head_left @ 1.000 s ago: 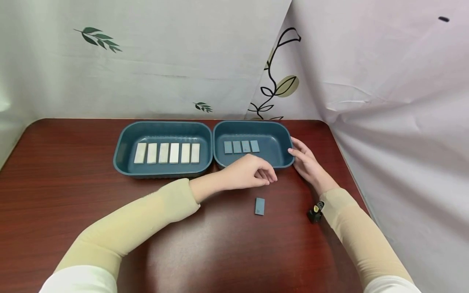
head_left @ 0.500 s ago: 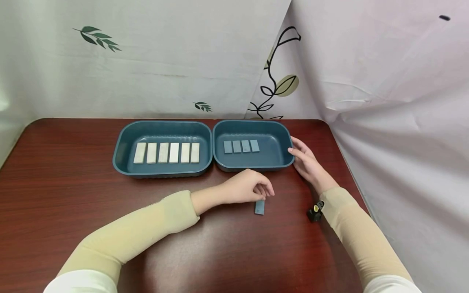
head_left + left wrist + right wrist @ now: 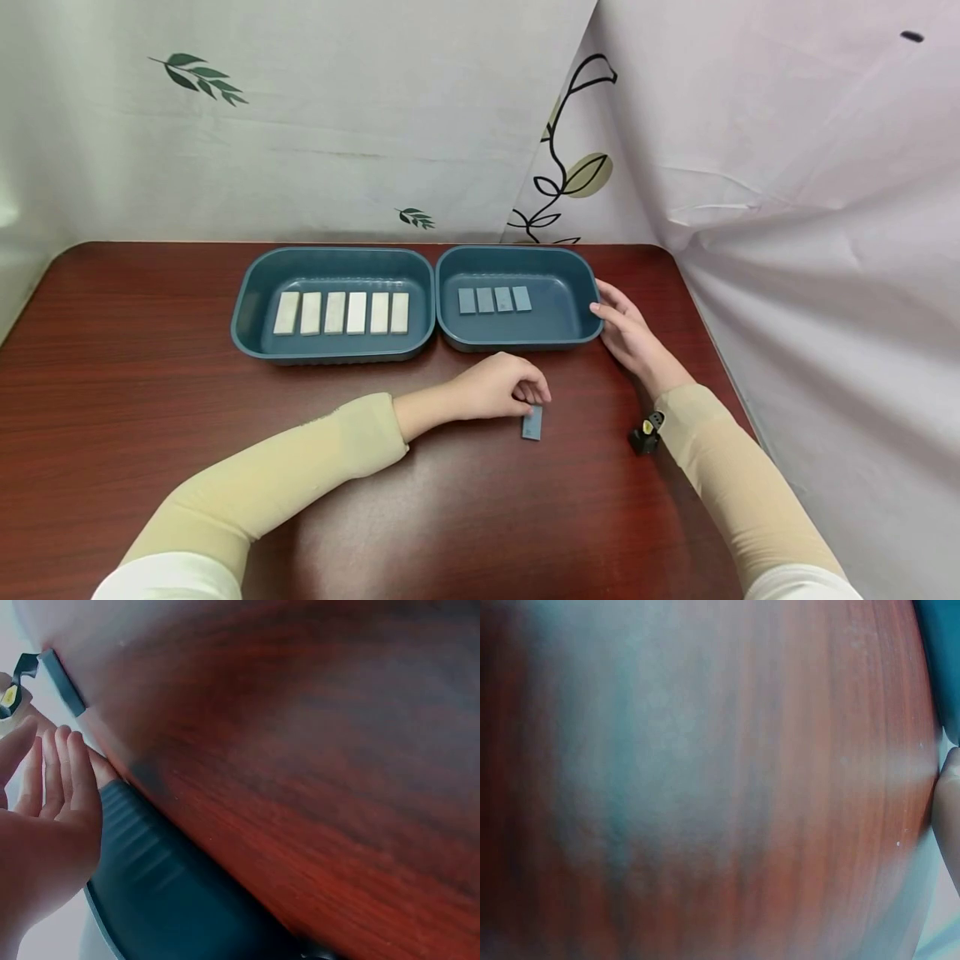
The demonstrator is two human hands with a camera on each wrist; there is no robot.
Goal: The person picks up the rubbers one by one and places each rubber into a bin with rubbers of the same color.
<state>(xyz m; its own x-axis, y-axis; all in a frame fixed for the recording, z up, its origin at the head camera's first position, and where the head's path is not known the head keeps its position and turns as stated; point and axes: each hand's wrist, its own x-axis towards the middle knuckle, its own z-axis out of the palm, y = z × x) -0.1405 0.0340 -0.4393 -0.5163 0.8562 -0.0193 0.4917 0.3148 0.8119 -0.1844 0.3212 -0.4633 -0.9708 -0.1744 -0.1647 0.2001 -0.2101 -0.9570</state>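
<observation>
Over the tabletop in the head view, my left hand (image 3: 495,386) has its thumb and fingertips right at the far end of a small blue-grey tile (image 3: 532,423). Its fingers are loosely curved; in the left wrist view, the tile (image 3: 64,682) shows just beyond the fingertips. My right hand (image 3: 632,337) holds the right end of a blue tray (image 3: 525,343), thumb over the rim and fingers along the outer wall. Several similar blue-grey tiles (image 3: 485,300) lie in a row inside that tray. Only part of a finger (image 3: 949,810) shows in the right wrist view.
Another blue tray (image 3: 337,358) stands against the first on its left, with a row of several white tiles (image 3: 335,313). A small black device (image 3: 645,435) is by the right sleeve cuff. Patterned cloth (image 3: 337,125) hangs behind the brown table (image 3: 135,375).
My left hand has come from the right tray's front edge down toward the near side, to the loose tile, its fingertips drawing closer together. The right hand stays at the tray.
</observation>
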